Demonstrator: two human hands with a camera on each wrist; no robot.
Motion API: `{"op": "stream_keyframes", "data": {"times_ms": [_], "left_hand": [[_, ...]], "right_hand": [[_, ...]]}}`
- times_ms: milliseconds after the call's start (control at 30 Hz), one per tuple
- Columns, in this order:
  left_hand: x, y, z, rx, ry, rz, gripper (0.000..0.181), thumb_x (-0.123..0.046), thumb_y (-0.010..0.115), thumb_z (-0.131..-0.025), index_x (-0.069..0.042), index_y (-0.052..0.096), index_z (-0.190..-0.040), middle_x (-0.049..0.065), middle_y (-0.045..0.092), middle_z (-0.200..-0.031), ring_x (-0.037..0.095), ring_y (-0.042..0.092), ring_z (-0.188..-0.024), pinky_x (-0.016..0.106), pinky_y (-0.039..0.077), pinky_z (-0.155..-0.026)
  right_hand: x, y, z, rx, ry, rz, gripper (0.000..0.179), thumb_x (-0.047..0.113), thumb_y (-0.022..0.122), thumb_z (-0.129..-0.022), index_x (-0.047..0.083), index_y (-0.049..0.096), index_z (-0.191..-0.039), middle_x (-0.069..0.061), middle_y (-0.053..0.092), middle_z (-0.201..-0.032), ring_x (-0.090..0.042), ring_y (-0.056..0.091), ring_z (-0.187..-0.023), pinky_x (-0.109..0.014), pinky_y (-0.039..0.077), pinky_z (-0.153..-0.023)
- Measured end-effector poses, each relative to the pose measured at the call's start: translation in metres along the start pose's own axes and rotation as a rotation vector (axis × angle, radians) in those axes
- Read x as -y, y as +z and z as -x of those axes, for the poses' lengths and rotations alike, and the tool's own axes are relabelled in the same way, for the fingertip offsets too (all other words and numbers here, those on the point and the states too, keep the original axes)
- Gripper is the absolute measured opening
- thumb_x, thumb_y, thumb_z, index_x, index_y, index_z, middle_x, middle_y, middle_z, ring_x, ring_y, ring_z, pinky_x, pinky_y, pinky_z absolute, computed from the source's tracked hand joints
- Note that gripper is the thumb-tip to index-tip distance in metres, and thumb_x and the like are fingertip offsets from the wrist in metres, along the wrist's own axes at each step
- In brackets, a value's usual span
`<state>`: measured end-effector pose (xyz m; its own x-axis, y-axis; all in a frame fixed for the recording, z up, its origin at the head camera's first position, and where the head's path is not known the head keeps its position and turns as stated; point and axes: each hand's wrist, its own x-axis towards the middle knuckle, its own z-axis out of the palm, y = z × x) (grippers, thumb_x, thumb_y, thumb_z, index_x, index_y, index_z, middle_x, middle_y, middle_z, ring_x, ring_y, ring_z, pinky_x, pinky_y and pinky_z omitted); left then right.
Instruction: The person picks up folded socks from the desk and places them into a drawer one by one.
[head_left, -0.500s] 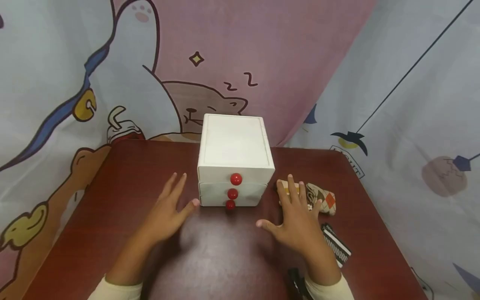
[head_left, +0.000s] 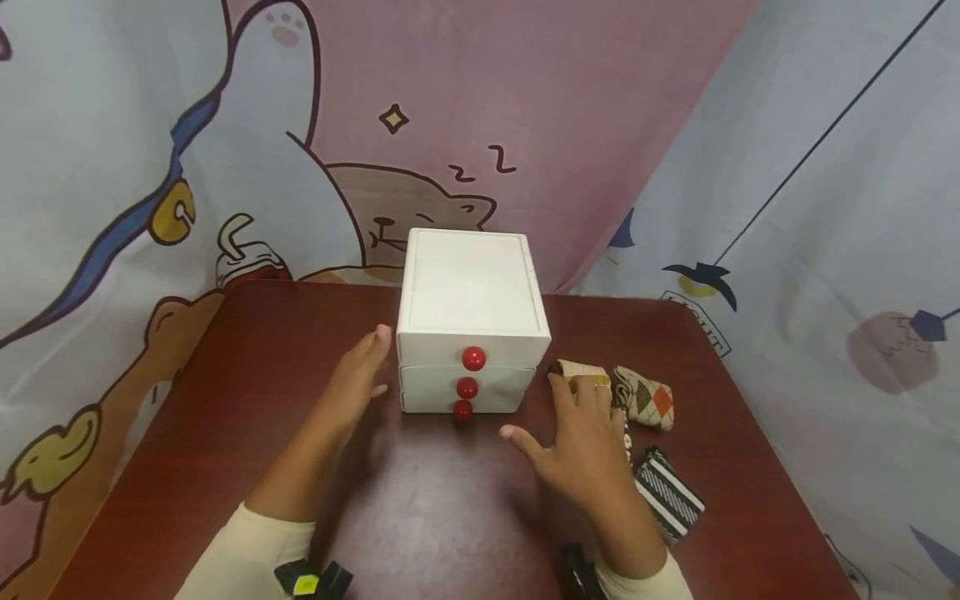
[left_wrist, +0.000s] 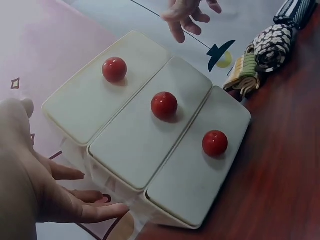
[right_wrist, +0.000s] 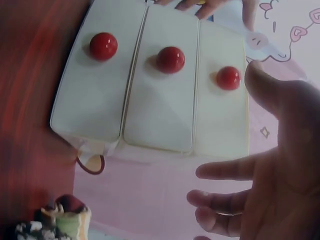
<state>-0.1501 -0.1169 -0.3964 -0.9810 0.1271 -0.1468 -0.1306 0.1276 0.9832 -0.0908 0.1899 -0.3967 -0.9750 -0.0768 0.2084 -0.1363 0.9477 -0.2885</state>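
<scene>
A small white chest of three drawers [head_left: 474, 282] stands mid-table, each drawer front bearing a round red knob [left_wrist: 164, 106]. My left hand [head_left: 351, 379] is by the chest's left side, thumb and fingers extended; the left wrist view shows these fingers [left_wrist: 95, 212] near that side, contact unclear. To the right of the chest, my right hand [head_left: 587, 450] hovers with fingers spread and slightly bent, holding nothing. Beyond its fingers lie rolled cloth bundles that look like socks: a yellowish one [head_left: 585, 369] and an argyle one [head_left: 648, 400]. A dotted black-and-white roll [left_wrist: 272, 47] is partly hidden in the head view.
A black-and-white striped roll [head_left: 670, 496] lies right of my right wrist. The dark red tabletop [head_left: 435, 517] ends against a cartoon-printed cloth [head_left: 570, 108] at the back and sides. Dark straps [head_left: 330, 581] sit around the sleeves.
My left hand has moved forward and turned edge-on beside the chest. My right hand has shifted slightly left, its fingers bending more. The chest and rolls stay in place.
</scene>
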Motion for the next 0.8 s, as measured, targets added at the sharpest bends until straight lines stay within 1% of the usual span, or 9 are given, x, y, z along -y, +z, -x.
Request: {"op": "stream_keyframes", "data": {"times_ms": [100, 200, 300, 400, 467, 533, 633, 700, 800], "left_hand": [[-0.005, 0.003, -0.008, -0.019, -0.029, 0.044, 0.081, -0.061, 0.037, -0.114, -0.004, 0.029, -0.172, 0.02, 0.029, -0.179, 0.043, 0.031, -0.165, 0.071, 0.039, -0.125], [-0.01, 0.007, -0.014, -0.04, -0.052, 0.066, 0.08, -0.062, 0.039, -0.114, -0.005, 0.036, -0.169, 0.023, 0.041, -0.172, 0.042, 0.039, -0.161, 0.071, 0.04, -0.124], [-0.014, 0.01, -0.019, -0.053, -0.068, 0.1, 0.079, -0.063, 0.041, -0.113, -0.005, 0.041, -0.166, 0.025, 0.048, -0.167, 0.042, 0.045, -0.157, 0.072, 0.041, -0.123], [-0.018, 0.012, -0.022, -0.055, -0.076, 0.128, 0.078, -0.061, 0.045, -0.112, -0.005, 0.042, -0.166, 0.024, 0.049, -0.166, 0.04, 0.045, -0.157, 0.072, 0.041, -0.122], [-0.019, 0.013, -0.024, -0.059, -0.089, 0.14, 0.077, -0.06, 0.047, -0.112, -0.006, 0.042, -0.166, 0.024, 0.051, -0.165, 0.04, 0.046, -0.156, 0.071, 0.043, -0.122], [-0.02, 0.013, -0.025, -0.069, -0.103, 0.148, 0.074, -0.058, 0.049, -0.111, -0.008, 0.043, -0.166, 0.025, 0.053, -0.162, 0.041, 0.049, -0.153, 0.069, 0.044, -0.121], [-0.02, 0.013, -0.027, -0.087, -0.123, 0.156, 0.071, -0.054, 0.051, -0.111, -0.009, 0.045, -0.166, 0.026, 0.057, -0.157, 0.041, 0.054, -0.149, 0.066, 0.047, -0.119], [-0.02, 0.013, -0.027, -0.092, -0.13, 0.164, 0.07, -0.053, 0.052, -0.111, -0.009, 0.046, -0.165, 0.025, 0.058, -0.156, 0.04, 0.055, -0.147, 0.065, 0.048, -0.119], [-0.02, 0.014, -0.028, -0.092, -0.136, 0.173, 0.069, -0.052, 0.053, -0.11, -0.008, 0.049, -0.163, 0.025, 0.06, -0.155, 0.04, 0.056, -0.147, 0.065, 0.048, -0.118]], "right_hand": [[0.004, 0.005, 0.0, -0.063, -0.028, -0.038, 0.088, 0.062, 0.082, -0.09, -0.004, 0.061, -0.144, -0.027, 0.063, -0.137, -0.046, 0.06, -0.127, -0.073, 0.052, -0.098], [0.008, 0.008, -0.001, -0.106, -0.047, -0.071, 0.074, 0.054, 0.083, -0.093, -0.006, 0.066, -0.133, -0.026, 0.07, -0.13, -0.045, 0.069, -0.119, -0.066, 0.057, -0.094], [0.014, 0.009, -0.004, -0.098, -0.041, -0.092, 0.066, 0.051, 0.082, -0.095, -0.004, 0.068, -0.129, -0.023, 0.073, -0.126, -0.044, 0.072, -0.115, -0.063, 0.06, -0.092], [0.02, 0.01, -0.008, -0.086, -0.029, -0.112, 0.063, 0.05, 0.083, -0.095, -0.002, 0.07, -0.128, -0.02, 0.075, -0.123, -0.04, 0.074, -0.109, -0.06, 0.061, -0.088], [0.025, 0.011, -0.011, -0.091, -0.027, -0.132, 0.061, 0.049, 0.084, -0.095, -0.001, 0.07, -0.128, -0.018, 0.076, -0.115, -0.037, 0.074, -0.1, -0.056, 0.061, -0.082], [0.03, 0.012, -0.015, -0.098, -0.027, -0.143, 0.059, 0.049, 0.083, -0.095, 0.0, 0.071, -0.126, -0.015, 0.076, -0.104, -0.031, 0.071, -0.088, -0.05, 0.06, -0.074], [0.039, 0.015, -0.021, -0.098, -0.022, -0.164, 0.052, 0.047, 0.083, -0.096, 0.004, 0.073, -0.124, -0.007, 0.069, -0.084, -0.021, 0.062, -0.07, -0.04, 0.051, -0.06], [0.044, 0.017, -0.024, -0.104, -0.012, -0.179, 0.048, 0.047, 0.083, -0.096, 0.006, 0.074, -0.12, -0.004, 0.066, -0.077, -0.018, 0.057, -0.065, -0.036, 0.046, -0.056], [0.052, 0.019, -0.03, -0.126, 0.015, -0.223, 0.043, 0.048, 0.081, -0.097, 0.01, 0.076, -0.117, -0.001, 0.061, -0.071, -0.017, 0.053, -0.061, -0.034, 0.042, -0.055]]}}
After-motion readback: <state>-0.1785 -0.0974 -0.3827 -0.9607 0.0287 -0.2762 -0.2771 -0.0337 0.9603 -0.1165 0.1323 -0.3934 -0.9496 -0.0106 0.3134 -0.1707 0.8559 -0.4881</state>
